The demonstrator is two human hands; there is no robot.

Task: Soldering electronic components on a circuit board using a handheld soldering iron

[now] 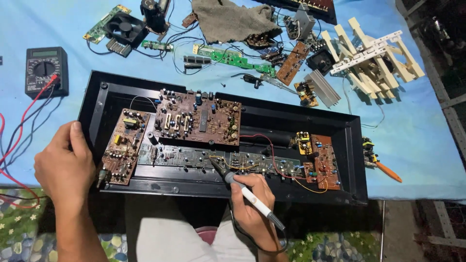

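white-handled soldering iron (247, 194): gripped pen-style in right hand (252, 206), tip on long green circuit board (194, 157). left hand (63, 162): fingers curled, clasping long black plastic casing (97, 97) edge.

Case: long black plastic tray-like housing (99, 104), lying open side up on the blue cloth, slightly skewed, left end gripped
Iron: white-handled soldering iron with dark tip (242, 188), held slanted, tip down on the long greenish circuit board (194, 157) along the case's near edge
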